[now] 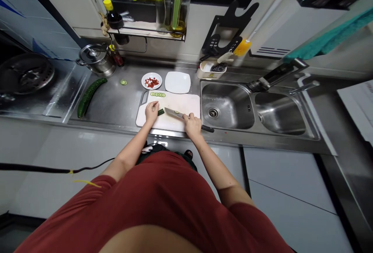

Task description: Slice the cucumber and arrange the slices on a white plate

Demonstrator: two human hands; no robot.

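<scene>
A white cutting board [171,124] lies on the steel counter. My right hand [192,125] is closed round a kitchen knife [174,113], whose blade points left over the board with a thin green slice on it. Its black handle end sticks out to the right of my hand. My left hand [152,112] is at the board's left part, beside a short dark green cucumber piece [161,112]; its fingers are bent, and whether they pinch anything is too small to tell. Several cucumber slices [157,95] lie in a row along the board's top edge.
Behind the board stand a plate of chopped red pieces [152,81] and a white plate [177,82]. A whole cucumber [89,96], a few slices [124,82] and a lidded pot [96,59] are to the left. A double sink [229,103] is at the right.
</scene>
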